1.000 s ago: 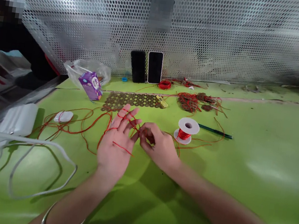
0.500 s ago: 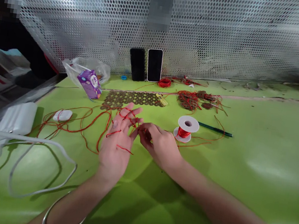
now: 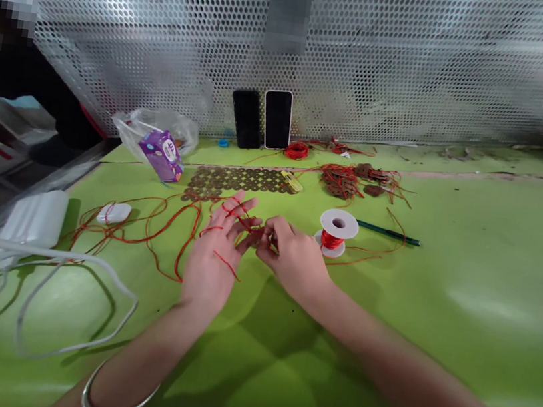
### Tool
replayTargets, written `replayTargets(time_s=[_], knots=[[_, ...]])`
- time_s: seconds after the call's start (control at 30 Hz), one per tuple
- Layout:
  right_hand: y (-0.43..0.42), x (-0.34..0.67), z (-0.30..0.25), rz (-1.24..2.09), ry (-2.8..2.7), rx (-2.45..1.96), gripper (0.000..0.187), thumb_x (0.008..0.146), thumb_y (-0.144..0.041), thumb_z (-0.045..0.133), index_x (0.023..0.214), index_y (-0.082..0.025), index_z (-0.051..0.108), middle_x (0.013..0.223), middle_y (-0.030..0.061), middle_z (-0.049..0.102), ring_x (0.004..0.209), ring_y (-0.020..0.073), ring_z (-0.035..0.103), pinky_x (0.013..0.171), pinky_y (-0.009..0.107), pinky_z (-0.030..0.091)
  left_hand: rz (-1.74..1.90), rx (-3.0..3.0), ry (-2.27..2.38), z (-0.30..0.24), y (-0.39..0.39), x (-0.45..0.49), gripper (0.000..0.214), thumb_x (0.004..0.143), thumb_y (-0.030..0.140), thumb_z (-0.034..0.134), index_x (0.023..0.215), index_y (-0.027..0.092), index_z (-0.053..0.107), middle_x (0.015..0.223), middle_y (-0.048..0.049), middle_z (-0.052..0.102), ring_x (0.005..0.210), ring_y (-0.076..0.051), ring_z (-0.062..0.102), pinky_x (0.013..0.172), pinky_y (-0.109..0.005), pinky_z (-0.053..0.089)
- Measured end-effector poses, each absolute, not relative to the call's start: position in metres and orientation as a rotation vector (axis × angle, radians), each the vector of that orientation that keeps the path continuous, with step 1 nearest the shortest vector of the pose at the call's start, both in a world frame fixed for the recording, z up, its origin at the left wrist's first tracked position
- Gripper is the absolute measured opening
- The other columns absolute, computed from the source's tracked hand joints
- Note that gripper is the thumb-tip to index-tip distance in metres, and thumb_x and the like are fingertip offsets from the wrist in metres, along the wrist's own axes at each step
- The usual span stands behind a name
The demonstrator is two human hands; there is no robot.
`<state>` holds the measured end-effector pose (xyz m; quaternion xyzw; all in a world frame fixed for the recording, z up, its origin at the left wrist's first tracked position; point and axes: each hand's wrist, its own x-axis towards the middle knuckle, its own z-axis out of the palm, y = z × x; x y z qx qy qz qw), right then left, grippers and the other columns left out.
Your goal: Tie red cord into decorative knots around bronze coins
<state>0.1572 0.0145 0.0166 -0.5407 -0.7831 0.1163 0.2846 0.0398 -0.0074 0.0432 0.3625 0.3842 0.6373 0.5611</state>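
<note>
Red cord (image 3: 227, 266) is looped round the fingers of my left hand (image 3: 216, 256), and a loose end lies across its back. The thumb and forefinger of that hand close on the cord, pointing toward my right hand (image 3: 294, 257). My right fingertips are pinched together on the cord, just touching or very near the left ones; the exact spot is small and partly hidden. More red cord (image 3: 182, 245) trails left over the green table (image 3: 431, 361). A white spool (image 3: 338, 224) wound with red thread stands right of my right hand.
Behind my hands lie rows of brown coin-like discs (image 3: 239, 177), a yellow cutter (image 3: 291, 181) and a pile of corded discs (image 3: 340, 181). Two phones (image 3: 277, 120) lean on the perforated panel. A green pen (image 3: 389, 232), purple box (image 3: 162, 154), white charger (image 3: 37, 218) and cable surround. A person sits far left.
My right hand has shifted slightly right, drawing its pinched fingers a little away from the left. My left fingers have curled and turned a bit. The view has moved slightly.
</note>
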Motion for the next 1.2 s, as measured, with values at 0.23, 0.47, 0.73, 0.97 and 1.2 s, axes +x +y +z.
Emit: replayTargets(time_s=[0.23,0.47,0.73,0.97,1.2], knots=[[0.018,0.159,0.013,0.558,-1.99,-1.352,0.01,0.075,-0.014,0.051,0.083,-0.019,0.048,0.065,-0.0021,0.058,0.052,0.0119,0.049,0.05,0.021,0.028,1.45,0.826,0.974,0.045,-0.006,0.038,0.03,0.089,0.026,0.038,0.109,0.021,0.058,0.121,-0.0074,0.057,0.092,-0.019,0.058,0.081,-0.033,0.049],[0.019,0.16,0.009,0.578,-1.988,-1.292,0.009,0.074,-0.014,0.051,0.081,-0.019,0.048,0.062,-0.0033,0.055,0.052,0.0111,0.047,0.05,0.021,0.028,1.415,0.85,1.046,0.047,-0.005,0.036,0.03,0.084,0.024,0.042,0.11,0.02,0.058,0.118,-0.0081,0.06,0.095,-0.021,0.059,0.078,-0.034,0.051],[0.019,0.161,0.004,0.565,-2.025,-1.164,0.007,0.079,-0.015,0.048,0.085,-0.018,0.049,0.067,-0.0018,0.058,0.051,0.0092,0.049,0.05,0.02,0.03,1.489,0.679,0.939,0.053,-0.005,0.03,0.032,0.089,0.023,0.034,0.108,0.023,0.061,0.123,-0.0053,0.057,0.088,-0.016,0.058,0.074,-0.029,0.05],[0.014,0.162,0.008,0.545,-2.042,-1.022,0.009,0.078,-0.013,0.047,0.084,-0.018,0.049,0.075,0.0001,0.056,0.057,0.0098,0.048,0.056,0.021,0.037,1.548,0.688,0.901,0.055,-0.006,0.028,0.031,0.09,0.025,0.034,0.103,0.023,0.062,0.123,-0.0059,0.057,0.088,-0.016,0.057,0.078,-0.032,0.05],[0.013,0.164,0.018,0.356,-1.968,-0.933,0.014,0.075,-0.011,0.049,0.087,-0.018,0.047,0.091,0.0061,0.056,0.084,0.0182,0.054,0.074,0.029,0.045,1.519,0.617,0.901,0.053,-0.007,0.033,0.033,0.09,0.023,0.034,0.108,0.023,0.061,0.12,-0.0056,0.059,0.086,-0.016,0.058,0.077,-0.031,0.051]])
